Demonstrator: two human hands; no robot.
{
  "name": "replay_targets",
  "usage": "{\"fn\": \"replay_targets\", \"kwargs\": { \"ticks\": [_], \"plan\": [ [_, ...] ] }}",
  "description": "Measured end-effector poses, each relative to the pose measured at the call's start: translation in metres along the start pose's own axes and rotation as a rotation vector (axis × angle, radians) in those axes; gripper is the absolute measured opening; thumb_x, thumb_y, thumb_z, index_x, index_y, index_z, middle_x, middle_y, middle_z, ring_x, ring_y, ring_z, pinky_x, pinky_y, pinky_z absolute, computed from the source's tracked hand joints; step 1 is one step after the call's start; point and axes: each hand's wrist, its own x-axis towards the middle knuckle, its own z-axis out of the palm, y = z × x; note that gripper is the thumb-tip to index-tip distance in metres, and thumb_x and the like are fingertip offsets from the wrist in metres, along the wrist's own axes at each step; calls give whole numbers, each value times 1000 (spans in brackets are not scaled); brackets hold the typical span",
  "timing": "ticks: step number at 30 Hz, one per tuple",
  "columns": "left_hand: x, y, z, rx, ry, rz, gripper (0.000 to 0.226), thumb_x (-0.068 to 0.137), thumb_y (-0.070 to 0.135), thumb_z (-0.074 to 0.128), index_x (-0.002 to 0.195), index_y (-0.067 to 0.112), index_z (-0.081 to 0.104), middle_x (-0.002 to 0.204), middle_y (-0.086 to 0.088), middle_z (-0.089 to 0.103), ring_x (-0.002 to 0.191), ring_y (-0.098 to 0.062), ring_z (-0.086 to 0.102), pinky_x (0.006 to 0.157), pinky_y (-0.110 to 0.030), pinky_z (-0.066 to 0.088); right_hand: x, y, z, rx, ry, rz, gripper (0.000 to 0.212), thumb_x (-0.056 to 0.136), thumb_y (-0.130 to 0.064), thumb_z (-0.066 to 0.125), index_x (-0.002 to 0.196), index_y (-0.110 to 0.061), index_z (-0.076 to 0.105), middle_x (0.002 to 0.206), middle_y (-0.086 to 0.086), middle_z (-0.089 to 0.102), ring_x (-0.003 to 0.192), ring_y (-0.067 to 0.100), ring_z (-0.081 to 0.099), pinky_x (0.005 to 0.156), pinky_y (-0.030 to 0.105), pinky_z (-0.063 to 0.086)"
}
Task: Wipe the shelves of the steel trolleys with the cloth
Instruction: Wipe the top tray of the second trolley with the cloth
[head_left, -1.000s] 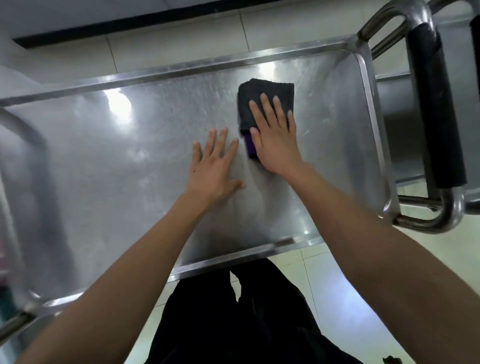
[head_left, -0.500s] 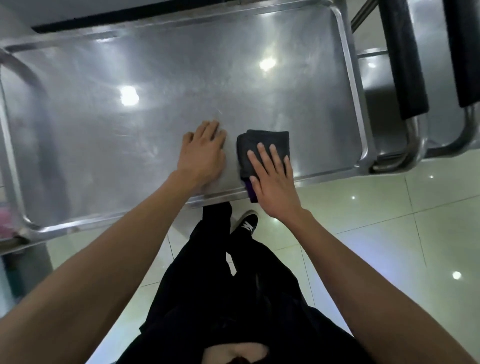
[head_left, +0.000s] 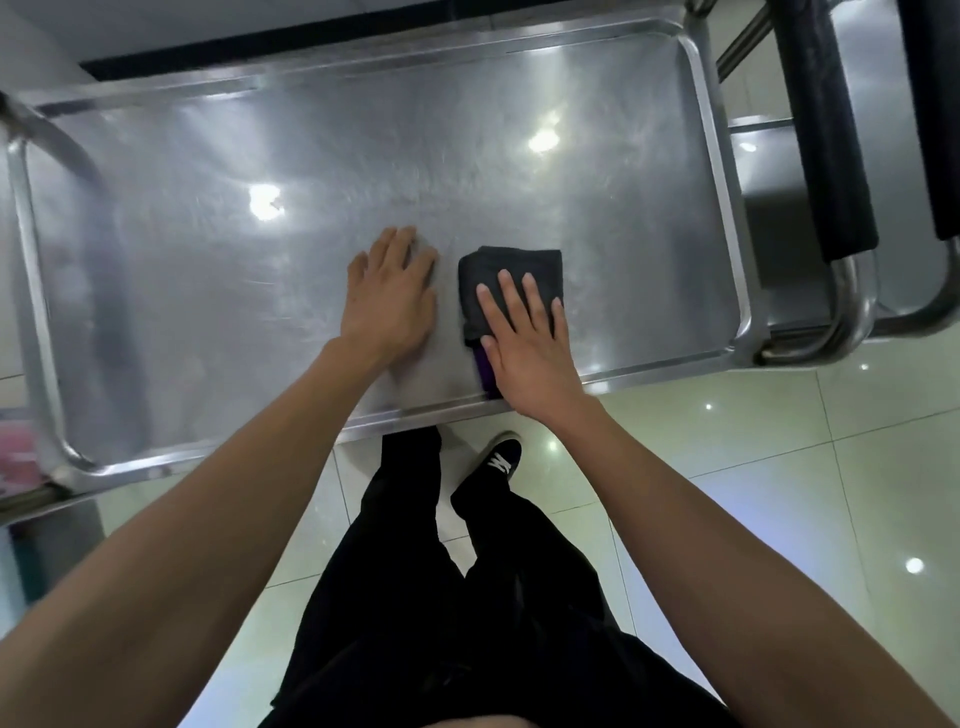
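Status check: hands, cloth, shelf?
Right hand flat, pressing folded dark grey cloth on steel trolley top shelf, near front rim. Left hand flat on bare steel beside it. Nothing obstructing.

No legible text or labels

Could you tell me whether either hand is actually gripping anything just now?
Neither grips anything. The right hand presses flat on the near half of the folded cloth; the left hand rests flat on the bare shelf.
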Motion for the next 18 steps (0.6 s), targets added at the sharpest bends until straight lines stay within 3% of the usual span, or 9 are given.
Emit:
{"fn": "replay_targets", "kwargs": {
  "ticks": [6,11,18],
  "plan": [
    [32,-42,-20,-22,87,-77,38,98,25,47,134,18,56,150,-12,40,142,-31,30,114,-55,29,90,-26,-23,-2,-12,13,61,106,-38,25,159,-28,-3,168,1,-8,153,26,-13,123,53,0],
    [41,-56,-22,-11,44,-75,37,99,26,47,132,23,62,144,-10,45,136,-31,37,106,-49,36,173,-45,-45,19,-34,41,60,107,-37,25,159,-30,-3,167,-2,-11,153,25,-15,122,51,-4],
    [35,-74,-20,24,-60,26,52,97,36,52,147,30,45,157,-12,31,146,-31,26,114,-51,27,266,-71,-70,19,-16,78,61,106,-35,27,160,-28,-2,167,0,-11,153,26,-14,121,51,-6]
  ]
}}
